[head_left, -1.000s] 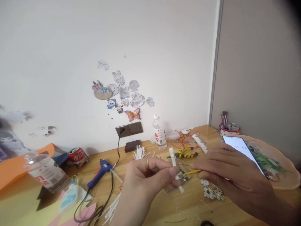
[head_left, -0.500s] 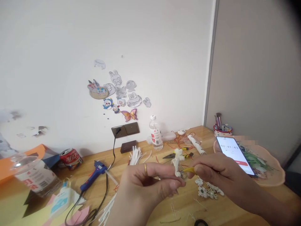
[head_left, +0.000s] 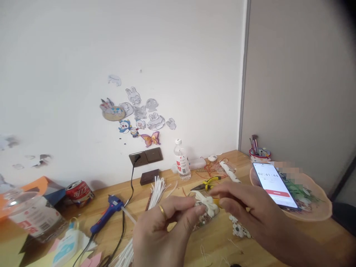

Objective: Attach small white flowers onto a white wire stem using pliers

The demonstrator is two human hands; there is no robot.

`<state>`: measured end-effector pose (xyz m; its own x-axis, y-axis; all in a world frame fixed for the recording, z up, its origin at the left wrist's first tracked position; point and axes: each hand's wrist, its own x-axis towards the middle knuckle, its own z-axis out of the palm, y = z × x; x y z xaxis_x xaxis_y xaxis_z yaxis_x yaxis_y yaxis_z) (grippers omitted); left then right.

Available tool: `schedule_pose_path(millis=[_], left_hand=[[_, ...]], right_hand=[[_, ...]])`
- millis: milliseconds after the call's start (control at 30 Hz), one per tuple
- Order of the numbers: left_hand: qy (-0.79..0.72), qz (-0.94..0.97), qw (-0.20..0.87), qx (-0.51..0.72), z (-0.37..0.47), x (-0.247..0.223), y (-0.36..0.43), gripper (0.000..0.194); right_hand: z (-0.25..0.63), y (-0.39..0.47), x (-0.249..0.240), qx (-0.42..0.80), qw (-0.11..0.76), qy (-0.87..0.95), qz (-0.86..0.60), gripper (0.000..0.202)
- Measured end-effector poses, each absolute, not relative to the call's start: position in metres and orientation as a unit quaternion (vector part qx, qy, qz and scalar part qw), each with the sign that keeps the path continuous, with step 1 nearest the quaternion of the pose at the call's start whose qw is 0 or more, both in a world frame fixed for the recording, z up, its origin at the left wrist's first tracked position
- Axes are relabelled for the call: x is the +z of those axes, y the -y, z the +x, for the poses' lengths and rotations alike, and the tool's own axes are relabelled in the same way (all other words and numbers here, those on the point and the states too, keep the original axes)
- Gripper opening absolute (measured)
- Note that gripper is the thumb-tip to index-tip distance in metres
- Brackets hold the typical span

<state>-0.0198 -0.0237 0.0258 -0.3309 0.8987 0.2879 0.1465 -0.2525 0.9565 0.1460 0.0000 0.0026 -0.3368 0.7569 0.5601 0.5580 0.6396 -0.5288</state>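
Note:
Between the thumb and fingers of my left hand (head_left: pixel 174 218) is a white knotted-cord flower (head_left: pixel 208 204), its looped petals facing up and to the right. My right hand (head_left: pixel 251 209) is closed at the flower's right side around a small yellow-handled tool (head_left: pixel 217 201). Only a sliver of yellow shows, and its tip is hidden behind the flower and fingers. Below my right hand lie several finished white cord flowers (head_left: pixel 238 229), partly covered. Just behind the hands rest yellow-and-black pliers (head_left: pixel 207 183).
A blue glue gun (head_left: pixel 107 213) with its cable, white cords (head_left: pixel 158 191) and a glue bottle (head_left: pixel 66 243) lie to the left. Water bottles (head_left: pixel 182 163) and a red can (head_left: pixel 79 193) stand around. A phone (head_left: pixel 274 185) leans on a pink dish (head_left: pixel 317 211) at right.
The flower has turned from an upright, edge-on pose to a flatter one showing its petals. My right hand has moved slightly left, covering more of the tool. The view has shifted a little.

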Motion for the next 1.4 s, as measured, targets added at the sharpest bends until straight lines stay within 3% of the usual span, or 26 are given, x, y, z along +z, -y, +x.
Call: schedule_pose_path(millis=[133,233,567,933,1200,1400], left_hand=[[-0.515,0.440,0.373,0.634,-0.023,0.021,0.012,0.008],[-0.476,0.436,0.411,0.643,-0.027,0.017,0.005,0.007],[-0.434,0.419,0.444,0.662,-0.026,0.011,0.000,0.009],[-0.417,0.464,0.463,0.629,-0.035,0.021,0.000,0.014],[-0.372,0.399,0.663,0.513,-0.036,0.026,-0.005,0.018],[-0.333,0.380,0.691,0.517,-0.038,0.030,0.002,0.012]], right_hand=[[0.133,0.005,-0.004,-0.176,0.488,0.775,-0.360,0.028],[0.121,0.009,-0.007,-0.254,0.473,0.760,-0.366,0.024],[0.117,0.000,-0.024,-0.214,0.487,0.761,-0.373,0.031],[0.137,0.001,-0.007,-0.181,0.512,0.780,-0.310,0.032],[0.140,-0.001,-0.007,-0.174,0.505,0.791,-0.298,0.037],[0.141,-0.004,-0.007,-0.136,0.520,0.795,-0.281,0.033]])
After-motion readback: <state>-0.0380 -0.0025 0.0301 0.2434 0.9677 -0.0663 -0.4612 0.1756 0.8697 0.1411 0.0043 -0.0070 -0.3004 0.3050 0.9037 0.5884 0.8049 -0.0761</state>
